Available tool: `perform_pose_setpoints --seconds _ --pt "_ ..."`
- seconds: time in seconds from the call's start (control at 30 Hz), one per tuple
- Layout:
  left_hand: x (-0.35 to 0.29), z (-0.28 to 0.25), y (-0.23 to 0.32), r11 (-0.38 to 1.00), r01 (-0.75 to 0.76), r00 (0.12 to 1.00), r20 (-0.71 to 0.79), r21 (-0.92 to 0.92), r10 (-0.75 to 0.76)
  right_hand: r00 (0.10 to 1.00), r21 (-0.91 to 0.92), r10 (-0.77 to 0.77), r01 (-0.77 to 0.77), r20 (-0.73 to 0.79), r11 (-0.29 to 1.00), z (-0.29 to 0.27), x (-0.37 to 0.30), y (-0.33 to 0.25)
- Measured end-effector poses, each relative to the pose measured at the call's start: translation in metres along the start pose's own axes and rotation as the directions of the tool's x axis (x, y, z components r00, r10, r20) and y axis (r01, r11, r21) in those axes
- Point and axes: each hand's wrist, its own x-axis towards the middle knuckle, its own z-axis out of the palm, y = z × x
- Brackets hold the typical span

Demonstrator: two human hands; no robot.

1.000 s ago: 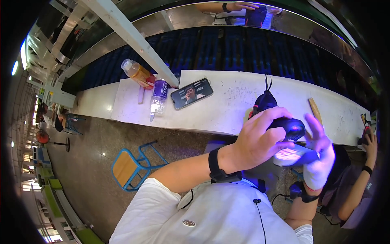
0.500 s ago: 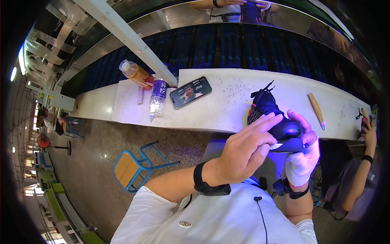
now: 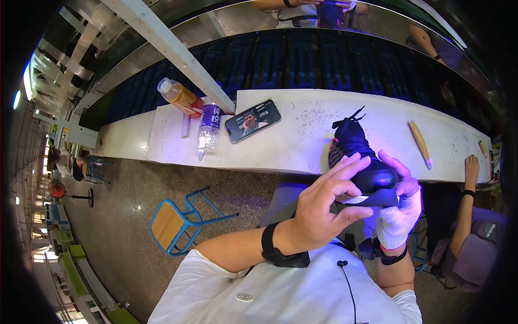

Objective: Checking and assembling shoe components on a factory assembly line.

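A black lace-up shoe [image 3: 353, 141] with reddish side trim is held over the near edge of the white workbench, its toe toward me and its laces at the far end. My bare left hand [image 3: 329, 197] grips the toe's left side, fingers bent against it and thumb low. On the right, my right hand [image 3: 402, 202], in a white glove with bare fingertips, holds the toe from the other side. Between my hands, a dark strip [image 3: 377, 198] with a white patch sticks out at the toe. My fingers hide part of the shoe.
On the bench [image 3: 302, 146] lie a phone [image 3: 253, 121], a clear bottle [image 3: 209, 129], an orange drink bottle [image 3: 181, 97] and a wooden-handled tool [image 3: 418, 141]. A dark roller conveyor [image 3: 302, 59] runs behind. A stool [image 3: 172, 224] stands left; a co-worker's arm [image 3: 465, 208] rests right.
My left hand's fingers have spread and slid lower on the toe, the thumb now apart. The shoe shifted slightly. The co-worker's hand moved left along the bench, away from the small tool.
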Motion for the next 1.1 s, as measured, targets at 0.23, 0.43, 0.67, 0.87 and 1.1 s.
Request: perform_pose_setpoints --seconds 0.23,0.43,0.67,0.87,1.1 --pt "-0.006 0.004 -0.001 0.993 0.04 0.998 -0.039 -0.113 -0.045 0.996 -0.002 -0.085 0.085 0.004 0.996 0.003 0.0 0.003" --pt "-0.015 0.002 0.002 0.983 0.092 0.995 -0.01 -0.156 -0.095 0.991 -0.06 -0.087 0.093 0.099 0.994 -0.004 -0.004 -0.002" --pt "-0.024 -0.004 0.004 0.968 0.153 0.983 0.127 -0.198 -0.129 0.983 -0.108 -0.133 0.148 0.129 0.983 -0.006 -0.01 0.0" --pt "-0.033 -0.001 0.003 0.961 0.144 0.989 0.073 -0.236 -0.13 0.975 -0.173 -0.128 0.16 0.179 0.972 -0.013 -0.016 0.001" --pt "-0.03 -0.001 0.0 0.925 0.129 0.991 0.068 -0.358 -0.112 0.964 -0.221 -0.153 0.201 0.216 0.954 -0.017 -0.019 0.005"
